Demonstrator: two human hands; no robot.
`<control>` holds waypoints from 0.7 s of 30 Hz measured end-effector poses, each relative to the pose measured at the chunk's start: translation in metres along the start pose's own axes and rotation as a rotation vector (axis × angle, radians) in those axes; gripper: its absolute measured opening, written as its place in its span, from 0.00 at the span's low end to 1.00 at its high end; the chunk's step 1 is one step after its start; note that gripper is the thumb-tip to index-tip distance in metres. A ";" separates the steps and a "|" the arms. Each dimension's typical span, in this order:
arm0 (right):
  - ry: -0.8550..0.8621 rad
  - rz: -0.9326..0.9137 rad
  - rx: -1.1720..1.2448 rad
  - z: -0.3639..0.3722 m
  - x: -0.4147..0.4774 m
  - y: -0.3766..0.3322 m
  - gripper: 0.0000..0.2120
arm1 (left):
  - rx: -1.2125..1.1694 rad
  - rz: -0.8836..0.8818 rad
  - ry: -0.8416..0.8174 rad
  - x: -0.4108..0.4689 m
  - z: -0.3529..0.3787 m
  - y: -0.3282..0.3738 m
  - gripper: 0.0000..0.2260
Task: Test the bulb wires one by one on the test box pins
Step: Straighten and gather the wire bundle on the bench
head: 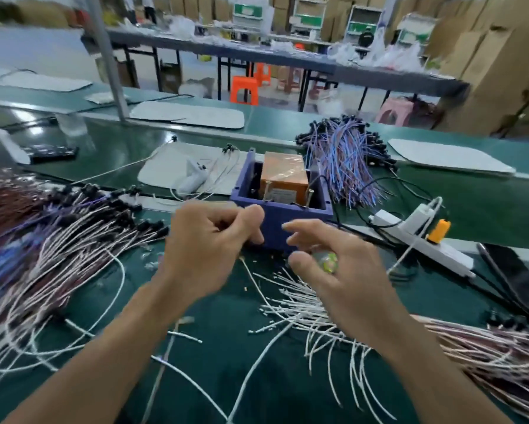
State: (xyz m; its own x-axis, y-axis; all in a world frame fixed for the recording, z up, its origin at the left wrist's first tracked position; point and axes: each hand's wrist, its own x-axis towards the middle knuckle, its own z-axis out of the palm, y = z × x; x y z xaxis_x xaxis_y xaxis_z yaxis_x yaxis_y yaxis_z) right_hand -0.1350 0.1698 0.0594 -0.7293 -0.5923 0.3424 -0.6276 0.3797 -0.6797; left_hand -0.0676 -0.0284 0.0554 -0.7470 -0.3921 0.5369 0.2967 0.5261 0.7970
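no readable text, pale label on the orange block (283, 175) too blurred to read

Both bare forearms reach forward, wrists nearly level. The left hand (209, 240) curls loosely, thumb pressed toward its bent index finger. The right hand (333, 270) spreads slack, index extended, thumb tucked beneath the fingers.

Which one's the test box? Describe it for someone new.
On the green bench, look just beyond the two hands, between the wire bundles. The test box is an open-topped blue-purple plastic case with an orange block inside, the only boxy thing among loose wires.
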 end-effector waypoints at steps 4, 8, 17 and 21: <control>-0.190 -0.121 0.046 0.073 0.048 -0.049 0.23 | 0.158 -0.206 0.254 -0.006 -0.063 -0.023 0.11; -0.371 -0.181 -0.031 0.145 0.083 -0.073 0.32 | 0.467 -0.434 0.367 -0.021 -0.112 -0.054 0.08; -0.620 -0.273 -0.313 0.257 0.146 -0.092 0.41 | 1.080 -0.574 -0.100 -0.032 -0.172 -0.151 0.38; -0.580 -0.315 -0.435 0.274 0.153 -0.089 0.37 | 1.085 -0.494 -0.035 -0.043 -0.170 -0.166 0.36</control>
State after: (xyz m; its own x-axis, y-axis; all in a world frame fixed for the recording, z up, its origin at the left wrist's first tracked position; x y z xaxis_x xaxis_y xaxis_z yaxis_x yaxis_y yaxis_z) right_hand -0.1155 -0.1493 -0.0053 -0.3161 -0.9487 0.0024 -0.9186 0.3054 -0.2509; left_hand 0.0161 -0.2269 -0.0529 -0.6600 -0.7193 0.2167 -0.6724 0.6943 0.2565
